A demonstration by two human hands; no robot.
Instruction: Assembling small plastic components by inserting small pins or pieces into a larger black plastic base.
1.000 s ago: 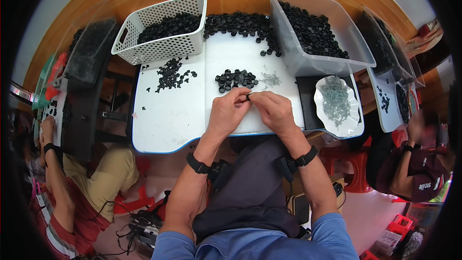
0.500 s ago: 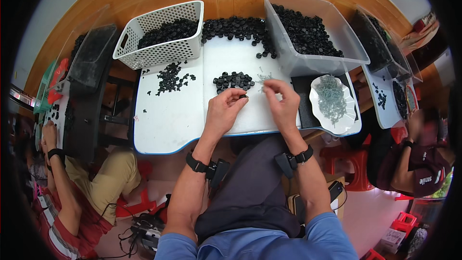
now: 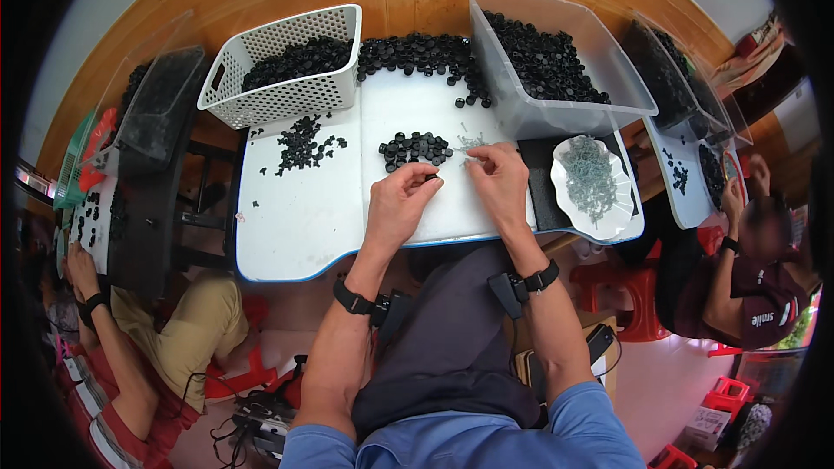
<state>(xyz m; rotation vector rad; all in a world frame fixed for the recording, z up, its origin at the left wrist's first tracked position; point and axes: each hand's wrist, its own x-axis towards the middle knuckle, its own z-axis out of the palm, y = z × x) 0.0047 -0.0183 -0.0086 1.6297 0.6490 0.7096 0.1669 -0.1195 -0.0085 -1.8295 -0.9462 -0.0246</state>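
My left hand (image 3: 396, 207) pinches a small round black knob-like piece (image 3: 432, 177) between thumb and fingertips, just above the white tabletop (image 3: 295, 230). Beyond it lies a cluster of similar black round pieces (image 3: 415, 148). My right hand (image 3: 504, 184) has its thumb and forefinger drawn together at the near edge of a few loose silvery screws (image 3: 470, 140). Whatever may be between those fingertips is too small to make out. To its right, a white scalloped dish (image 3: 612, 226) holds a heap of screws (image 3: 592, 178) on a dark mat (image 3: 545, 189).
A white perforated basket (image 3: 287, 95) and a clear plastic bin (image 3: 556, 117), both full of black parts, stand at the back. Between them spread more black round pieces (image 3: 417, 54). Tiny black parts (image 3: 304, 148) lie on the left. Co-workers sit at either side.
My right hand has come slightly left, its fingertips closing at the loose screws. My left hand keeps holding the black piece. The whole view has shifted a little.
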